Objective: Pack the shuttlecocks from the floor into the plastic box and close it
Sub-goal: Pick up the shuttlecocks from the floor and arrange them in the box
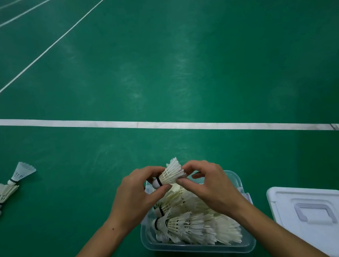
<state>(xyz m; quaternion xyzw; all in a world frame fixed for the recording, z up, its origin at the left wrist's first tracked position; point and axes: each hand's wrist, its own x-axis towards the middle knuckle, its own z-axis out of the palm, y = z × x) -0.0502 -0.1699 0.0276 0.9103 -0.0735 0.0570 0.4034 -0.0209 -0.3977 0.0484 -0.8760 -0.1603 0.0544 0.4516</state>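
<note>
Green court floor (159, 67) lies open beyond the white boundary line (164, 125). Clear plastic box (197, 246) stands at 6 o'clock, full of feathered shuttlecocks; its white lid (316, 218) lies just beside at 4 o'clock. Above the box, left hand (133, 197) grip pinches the cork of one white shuttlecock (171, 174); right hand (212, 186) grip pinches its feathers. Loose shuttlecocks (4, 192) lie at 9 o'clock.

We see the box (197, 246) open on top but heaped nearly full with shuttlecocks (193, 222); the lid (316, 218) lies just right, and bare floor (159, 67) stretches beyond.
</note>
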